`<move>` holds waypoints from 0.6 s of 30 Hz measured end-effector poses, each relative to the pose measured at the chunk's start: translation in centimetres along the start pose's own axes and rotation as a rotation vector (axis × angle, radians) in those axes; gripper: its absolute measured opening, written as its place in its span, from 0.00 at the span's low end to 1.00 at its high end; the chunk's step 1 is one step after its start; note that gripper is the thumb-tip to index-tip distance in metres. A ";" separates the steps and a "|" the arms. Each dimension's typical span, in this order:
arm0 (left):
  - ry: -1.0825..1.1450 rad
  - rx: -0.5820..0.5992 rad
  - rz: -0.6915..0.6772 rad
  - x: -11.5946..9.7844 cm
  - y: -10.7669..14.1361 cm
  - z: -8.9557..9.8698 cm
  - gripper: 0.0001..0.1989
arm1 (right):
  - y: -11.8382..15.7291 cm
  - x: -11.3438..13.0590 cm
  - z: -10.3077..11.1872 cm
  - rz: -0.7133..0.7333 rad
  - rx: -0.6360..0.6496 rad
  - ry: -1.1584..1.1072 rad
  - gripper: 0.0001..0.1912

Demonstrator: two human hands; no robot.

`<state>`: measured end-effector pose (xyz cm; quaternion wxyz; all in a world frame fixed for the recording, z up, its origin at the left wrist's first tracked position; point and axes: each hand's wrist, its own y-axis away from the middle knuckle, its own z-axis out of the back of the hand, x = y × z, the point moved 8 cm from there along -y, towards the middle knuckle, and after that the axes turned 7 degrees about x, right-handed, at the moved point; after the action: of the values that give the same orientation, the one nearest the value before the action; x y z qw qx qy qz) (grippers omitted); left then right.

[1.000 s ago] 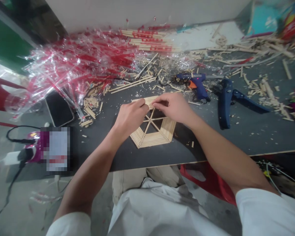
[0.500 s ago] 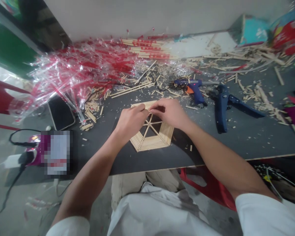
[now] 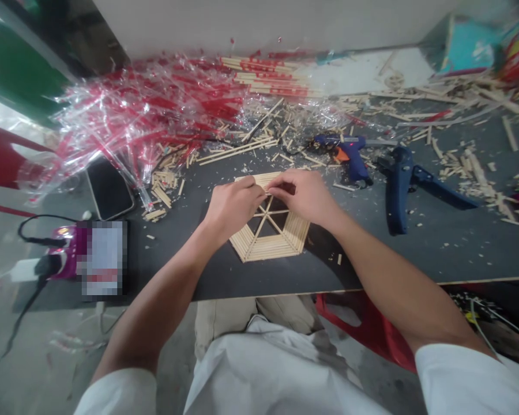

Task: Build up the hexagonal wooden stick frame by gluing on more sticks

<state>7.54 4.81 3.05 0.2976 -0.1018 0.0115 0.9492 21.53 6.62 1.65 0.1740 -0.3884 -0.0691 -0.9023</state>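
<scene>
A hexagonal frame of pale wooden sticks lies on the dark table, with stacked sticks along its sides and spokes meeting in the middle. Over its far left part, my left hand is closed in a pinch. My right hand pinches from the far right side, its fingertips almost touching those of the left. Between them shows the pale end of what looks like a short wooden stick, lying near the inner far edge of the frame. The fingers hide most of it.
Behind the frame lie red-and-clear plastic wrappers, wrapped sticks and wood scraps. To the right are a blue glue gun and a blue cutter. A phone and a purple power adapter lie left.
The view has shifted slightly, so the table's things sit a little further right. Both hands stay pinched together over the frame's far side, with only slight finger movement.
</scene>
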 end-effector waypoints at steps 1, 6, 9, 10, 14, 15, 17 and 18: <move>0.022 0.004 0.005 0.1 0.0 0.0 0.15 | 0.0 0.1 0.0 0.010 0.002 0.005 0.04; 0.077 0.012 0.009 0.2 -0.1 -0.2 0.14 | 0.2 0.1 0.0 0.034 0.003 0.020 0.05; 0.107 -0.019 -0.005 0.4 0.0 0.0 0.15 | 0.3 0.3 -0.1 0.046 0.008 0.035 0.06; 0.126 -0.038 -0.003 0.7 0.0 0.2 0.15 | 0.4 0.4 -0.1 0.053 0.005 0.046 0.06; 0.183 -0.138 0.055 2.5 0.2 1.4 0.15 | 0.7 1.3 -0.3 0.114 -0.014 0.093 0.06; 0.183 -0.150 0.070 2.9 0.2 1.6 0.15 | 0.8 1.6 -0.5 0.136 -0.015 0.106 0.06; 0.168 -0.149 0.089 3.4 0.2 1.6 0.15 | 1.0 2.2 -0.8 0.176 -0.018 0.146 0.06; 0.158 -0.139 0.093 3.5 0.1 1.4 0.15 | 1.1 2.5 -0.9 0.189 -0.021 0.174 0.07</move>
<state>4.41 6.78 3.70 0.2436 -0.1959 -0.0261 0.9495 19.71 4.71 2.80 0.2595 -0.3153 -0.0073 -0.9128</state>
